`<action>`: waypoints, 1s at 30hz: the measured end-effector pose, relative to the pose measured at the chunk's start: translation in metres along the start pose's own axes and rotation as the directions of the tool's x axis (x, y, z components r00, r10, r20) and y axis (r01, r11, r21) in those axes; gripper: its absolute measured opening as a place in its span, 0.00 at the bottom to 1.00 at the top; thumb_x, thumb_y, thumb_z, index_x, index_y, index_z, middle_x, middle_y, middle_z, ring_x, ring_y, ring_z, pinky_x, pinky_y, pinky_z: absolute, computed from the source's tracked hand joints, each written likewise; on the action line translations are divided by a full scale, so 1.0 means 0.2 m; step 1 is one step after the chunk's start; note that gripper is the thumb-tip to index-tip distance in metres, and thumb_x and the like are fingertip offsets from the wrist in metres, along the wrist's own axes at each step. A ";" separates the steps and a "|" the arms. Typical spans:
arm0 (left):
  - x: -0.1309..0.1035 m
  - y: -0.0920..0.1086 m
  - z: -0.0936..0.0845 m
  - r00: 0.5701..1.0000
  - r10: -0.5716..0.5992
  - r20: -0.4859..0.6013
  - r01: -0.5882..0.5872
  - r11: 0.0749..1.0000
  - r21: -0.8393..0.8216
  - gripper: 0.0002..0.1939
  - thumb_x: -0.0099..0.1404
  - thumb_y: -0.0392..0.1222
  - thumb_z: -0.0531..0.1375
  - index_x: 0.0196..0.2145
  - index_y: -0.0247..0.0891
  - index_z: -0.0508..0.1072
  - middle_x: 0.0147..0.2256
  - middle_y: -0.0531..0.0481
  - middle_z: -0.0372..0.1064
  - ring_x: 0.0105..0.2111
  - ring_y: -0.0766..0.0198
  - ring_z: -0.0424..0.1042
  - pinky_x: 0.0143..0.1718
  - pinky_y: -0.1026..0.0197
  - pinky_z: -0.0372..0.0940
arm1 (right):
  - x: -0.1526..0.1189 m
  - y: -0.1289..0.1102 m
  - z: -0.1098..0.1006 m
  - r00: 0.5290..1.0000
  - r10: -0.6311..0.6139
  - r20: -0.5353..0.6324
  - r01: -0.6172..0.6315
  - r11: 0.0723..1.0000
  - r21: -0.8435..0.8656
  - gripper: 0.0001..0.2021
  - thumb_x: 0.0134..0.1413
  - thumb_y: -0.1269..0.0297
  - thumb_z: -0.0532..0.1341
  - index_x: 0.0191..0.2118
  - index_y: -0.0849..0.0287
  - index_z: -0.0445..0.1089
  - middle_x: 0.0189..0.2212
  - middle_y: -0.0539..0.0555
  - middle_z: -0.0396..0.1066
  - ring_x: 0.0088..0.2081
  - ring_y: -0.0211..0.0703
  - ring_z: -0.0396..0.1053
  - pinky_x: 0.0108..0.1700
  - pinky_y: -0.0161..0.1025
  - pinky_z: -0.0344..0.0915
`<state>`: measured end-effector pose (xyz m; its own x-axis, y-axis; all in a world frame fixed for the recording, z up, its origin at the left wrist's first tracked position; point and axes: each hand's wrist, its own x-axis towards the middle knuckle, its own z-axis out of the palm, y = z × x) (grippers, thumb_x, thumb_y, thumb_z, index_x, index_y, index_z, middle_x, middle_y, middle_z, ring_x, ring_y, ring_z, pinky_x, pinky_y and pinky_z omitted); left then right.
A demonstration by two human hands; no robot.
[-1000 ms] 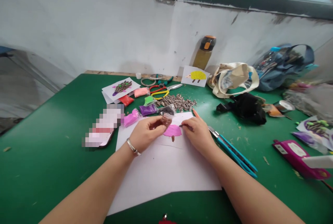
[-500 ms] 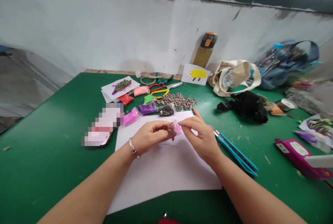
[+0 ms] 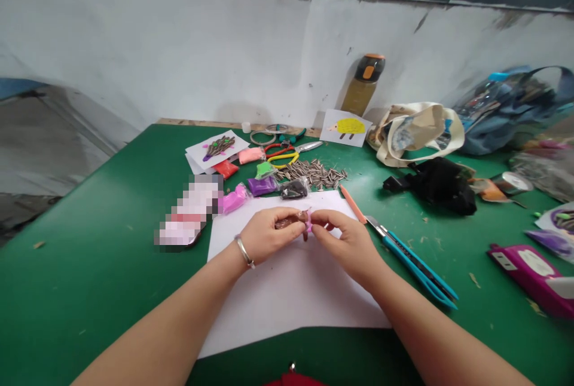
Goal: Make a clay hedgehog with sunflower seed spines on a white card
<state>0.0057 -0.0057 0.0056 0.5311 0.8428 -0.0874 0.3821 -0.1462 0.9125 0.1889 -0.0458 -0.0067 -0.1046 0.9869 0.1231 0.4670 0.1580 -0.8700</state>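
Over the white paper (image 3: 291, 296), my left hand (image 3: 269, 235) is wrapped round a brown packet (image 3: 287, 222), which looks like clay in clear film. My right hand (image 3: 343, 241) pinches a small pink piece (image 3: 309, 220) at the packet's right end. Thumbs and forefingers of both hands almost meet there. Beyond the paper lie a pink packet (image 3: 235, 198), a purple packet (image 3: 262, 185) and a black packet (image 3: 295, 188). A pile of striped seeds (image 3: 318, 174) sits behind them.
A blue cutter (image 3: 417, 266) and an orange pen (image 3: 353, 204) lie right of my right hand. Scissors (image 3: 287, 156), a phone (image 3: 191, 213), a bottle (image 3: 364, 82), a cream bag (image 3: 417, 135), a black cloth (image 3: 442, 186) and a magenta device (image 3: 529, 275) surround the paper.
My right fingers have closed in on the pink piece beside the brown packet, and my hands are nearer each other. The whole view has shifted slightly, moving the table things rightward.
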 end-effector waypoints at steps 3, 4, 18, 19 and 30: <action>0.00 0.01 0.00 1.000 0.001 -0.018 0.000 1.000 0.018 0.11 0.62 0.44 0.56 0.36 0.38 0.76 0.35 0.50 0.75 0.36 0.61 0.72 0.40 0.61 0.66 | 0.01 0.00 0.01 0.999 0.033 0.013 -0.033 0.998 0.053 0.07 0.53 0.67 0.58 0.36 0.55 0.72 0.32 0.49 0.73 0.35 0.41 0.68 0.39 0.39 0.63; -0.01 0.01 0.01 1.000 -0.002 -0.024 0.003 1.000 0.020 0.11 0.62 0.44 0.56 0.36 0.38 0.76 0.35 0.50 0.75 0.36 0.61 0.72 0.40 0.61 0.66 | 0.01 0.01 0.01 0.999 0.038 0.013 -0.038 0.997 0.069 0.06 0.53 0.67 0.58 0.37 0.55 0.72 0.32 0.50 0.73 0.35 0.40 0.68 0.39 0.40 0.63; -0.01 -0.01 0.02 0.999 -0.001 -0.047 0.002 1.000 0.006 0.12 0.61 0.44 0.57 0.40 0.39 0.75 0.35 0.51 0.76 0.35 0.61 0.73 0.37 0.62 0.67 | 0.03 0.03 -0.01 0.983 0.138 0.119 -0.171 0.926 0.337 0.07 0.51 0.64 0.62 0.37 0.57 0.72 0.34 0.51 0.72 0.37 0.42 0.68 0.42 0.42 0.63; -0.01 -0.01 0.02 0.999 0.002 -0.045 -0.002 1.000 0.002 0.12 0.61 0.44 0.57 0.41 0.39 0.75 0.36 0.51 0.76 0.35 0.61 0.73 0.37 0.62 0.67 | 0.03 0.03 -0.01 0.978 0.156 0.140 -0.199 0.903 0.382 0.07 0.50 0.63 0.63 0.37 0.57 0.73 0.34 0.52 0.73 0.37 0.42 0.68 0.43 0.42 0.63; -0.01 -0.01 0.05 0.979 0.173 -0.109 -0.128 0.932 0.339 0.12 0.61 0.38 0.55 0.41 0.42 0.76 0.34 0.53 0.75 0.33 0.63 0.71 0.36 0.62 0.64 | 0.02 0.01 0.04 0.952 0.229 0.202 -0.306 0.721 0.622 0.09 0.47 0.64 0.66 0.36 0.57 0.77 0.38 0.53 0.76 0.40 0.42 0.71 0.47 0.42 0.64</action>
<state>0.0111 -0.0127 -0.0002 0.5041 0.8558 0.1161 0.5446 -0.4193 0.7263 0.1829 -0.0412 -0.0118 -0.1704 0.9690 -0.1789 -0.1779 -0.2088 -0.9616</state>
